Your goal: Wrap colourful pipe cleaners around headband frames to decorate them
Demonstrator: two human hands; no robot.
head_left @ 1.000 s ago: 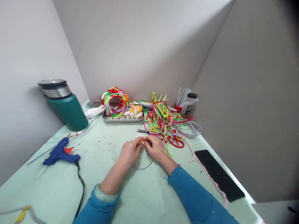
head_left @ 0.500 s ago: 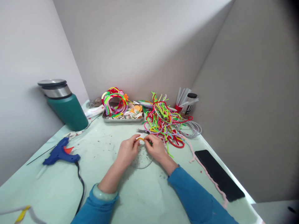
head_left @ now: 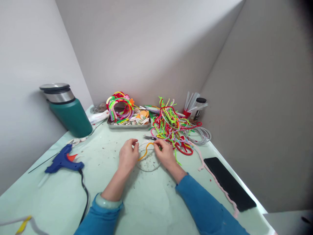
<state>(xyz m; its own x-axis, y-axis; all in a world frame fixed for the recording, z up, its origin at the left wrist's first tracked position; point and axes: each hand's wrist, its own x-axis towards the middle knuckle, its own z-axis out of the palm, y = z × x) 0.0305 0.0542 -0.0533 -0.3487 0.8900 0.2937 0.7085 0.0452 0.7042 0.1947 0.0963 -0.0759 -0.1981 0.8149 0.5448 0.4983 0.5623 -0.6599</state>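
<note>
My left hand and my right hand rest on the pale green table, each pinching one end of a short orange pipe cleaner. The orange piece stretches in a wavy line between them, above a clear round disc lying flat on the table. Small scissors lie just beyond my fingers. A tangled heap of coloured pipe cleaners sits right behind my right hand.
A blue glue gun with a black cord lies at the left. A green flask stands at the back left. A metal tray of decorations and wrapped hoops is at the back. A black phone and a pink pipe cleaner lie right.
My hands were together over the disc; they have drawn apart, the left moving left, and the orange pipe cleaner is now pulled out between them.
</note>
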